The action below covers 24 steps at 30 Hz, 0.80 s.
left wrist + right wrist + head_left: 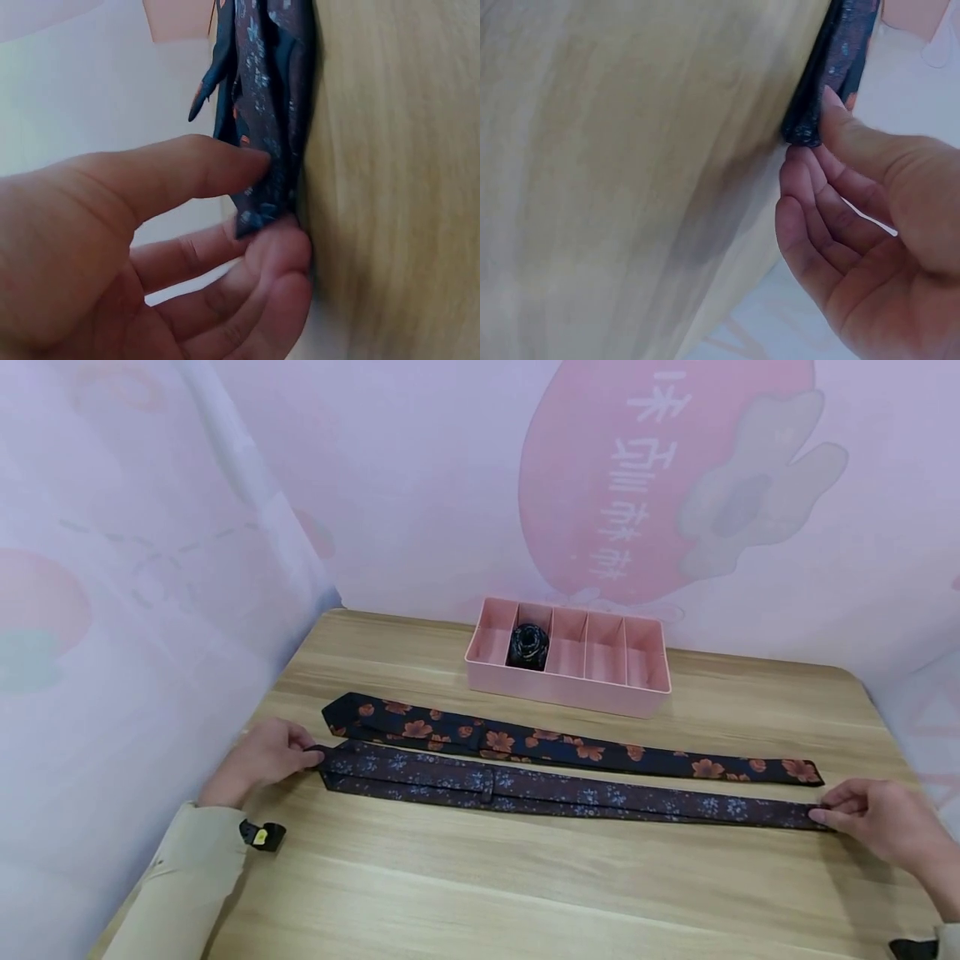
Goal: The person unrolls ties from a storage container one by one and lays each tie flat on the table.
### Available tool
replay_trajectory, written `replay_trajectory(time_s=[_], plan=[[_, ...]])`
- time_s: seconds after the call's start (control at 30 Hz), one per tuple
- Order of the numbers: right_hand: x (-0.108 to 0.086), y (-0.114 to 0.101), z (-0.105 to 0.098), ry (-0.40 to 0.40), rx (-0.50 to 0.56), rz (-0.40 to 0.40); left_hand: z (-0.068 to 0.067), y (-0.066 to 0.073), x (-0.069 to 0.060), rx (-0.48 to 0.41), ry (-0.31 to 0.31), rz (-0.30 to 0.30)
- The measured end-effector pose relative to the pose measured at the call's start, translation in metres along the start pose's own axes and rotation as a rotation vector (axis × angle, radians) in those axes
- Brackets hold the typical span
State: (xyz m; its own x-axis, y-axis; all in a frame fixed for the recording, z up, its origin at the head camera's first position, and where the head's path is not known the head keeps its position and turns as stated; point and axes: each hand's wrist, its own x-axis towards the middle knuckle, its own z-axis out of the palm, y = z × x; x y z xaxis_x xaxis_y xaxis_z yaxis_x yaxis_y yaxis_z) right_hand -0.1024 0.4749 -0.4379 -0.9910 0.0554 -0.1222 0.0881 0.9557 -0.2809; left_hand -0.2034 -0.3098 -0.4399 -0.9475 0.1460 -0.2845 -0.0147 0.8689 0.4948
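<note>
A dark maroon tie with small blue flowers [600,795] lies folded lengthwise across the table. My left hand [266,758] pinches its pointed end at the left; the left wrist view shows the thumb on the tie [262,97] and the fingers beneath. At the other end, my right hand [881,818] pinches the narrow folded end between thumb and fingers, as the right wrist view shows on the tie [840,64]. Just behind it and roughly alongside lies a navy tie with orange flowers [555,745], touched by neither hand.
Toward the back of the wooden table [487,868] stands a pink tray [570,692] with several compartments. A rolled dark tie [528,647] sits in its second compartment from the left. Pink patterned cloth [412,485] hangs behind the table and at its left.
</note>
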Motion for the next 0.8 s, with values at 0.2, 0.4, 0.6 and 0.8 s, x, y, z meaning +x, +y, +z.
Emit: replay_trajectory(time_s=[0.2, 0.4, 0.6, 0.8], plan=[[0.004, -0.007, -0.009, -0.042, -0.017, -0.013, -0.008, 0.009, -0.006, 0.065, 0.087, 0.019], [0.015, -0.03, -0.029, -0.036, -0.072, -0.086, -0.019, 0.037, -0.003, 0.098, 0.143, 0.107], [0.037, -0.086, -0.058, -0.007, -0.156, -0.227, -0.03, 0.094, 0.009, 0.183, 0.121, 0.19], [0.069, -0.157, -0.086, -0.03, -0.214, -0.362, -0.035, 0.151, 0.037, 0.244, 0.043, 0.294]])
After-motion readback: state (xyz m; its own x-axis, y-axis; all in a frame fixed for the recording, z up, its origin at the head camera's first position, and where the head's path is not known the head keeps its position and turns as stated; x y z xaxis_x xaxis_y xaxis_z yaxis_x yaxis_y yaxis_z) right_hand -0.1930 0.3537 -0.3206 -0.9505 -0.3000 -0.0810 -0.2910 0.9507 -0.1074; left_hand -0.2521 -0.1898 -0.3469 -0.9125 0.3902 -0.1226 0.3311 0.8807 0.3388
